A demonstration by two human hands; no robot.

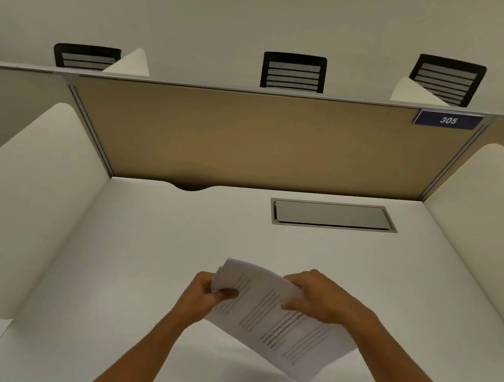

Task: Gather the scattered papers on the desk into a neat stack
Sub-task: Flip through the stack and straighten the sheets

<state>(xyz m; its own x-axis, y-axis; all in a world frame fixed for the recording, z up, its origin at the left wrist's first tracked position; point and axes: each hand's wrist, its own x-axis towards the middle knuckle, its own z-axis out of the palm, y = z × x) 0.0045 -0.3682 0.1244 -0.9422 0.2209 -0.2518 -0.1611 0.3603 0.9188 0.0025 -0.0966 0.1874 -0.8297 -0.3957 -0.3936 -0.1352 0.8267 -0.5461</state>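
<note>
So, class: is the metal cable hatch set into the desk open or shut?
Shut. The grey cable hatch has its flap lying flat inside its frame, level with the desk; no sockets or cables show.

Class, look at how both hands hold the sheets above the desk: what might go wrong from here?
1. The papers are held in the air, tilted and fanned, gripped only near their far edge by the left hand and right hand; the lower sheets may slide out.
2. The sheets bow between the hands, so squeezing harder may crease them.
</note>
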